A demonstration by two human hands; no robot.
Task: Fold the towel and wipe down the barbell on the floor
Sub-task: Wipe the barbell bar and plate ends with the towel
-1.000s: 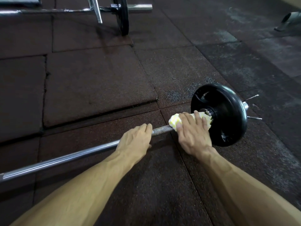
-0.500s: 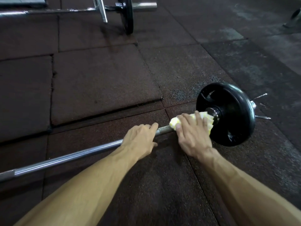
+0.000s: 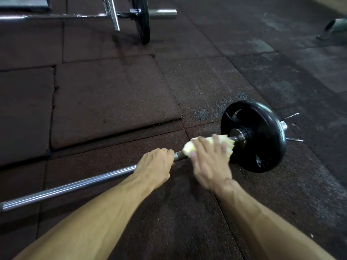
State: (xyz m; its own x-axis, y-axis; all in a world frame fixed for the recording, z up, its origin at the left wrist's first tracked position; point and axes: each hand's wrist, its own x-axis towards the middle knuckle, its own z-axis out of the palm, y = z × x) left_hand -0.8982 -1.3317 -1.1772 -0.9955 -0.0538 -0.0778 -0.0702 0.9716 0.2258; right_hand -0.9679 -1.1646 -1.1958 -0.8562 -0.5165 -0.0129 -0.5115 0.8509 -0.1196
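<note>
The bar lies on the floor, running from the lower left up to the plate at right. The left hand sits over the shaft about midway, fingers curled round it, forearm reaching in from the lower left; judging by that grip, it steadies the bar against rolling. Just beside it, with a short bare stretch of shaft between, the right hand wraps the folded towel round the bar, fingers curled over the cloth and pressing it on, wrist bent in from the lower right. The folding looks done and the wiping is in hand, close to the plate. The next stroke likely calls for sliding the towel along the shaft while the left hand gives way.
</note>
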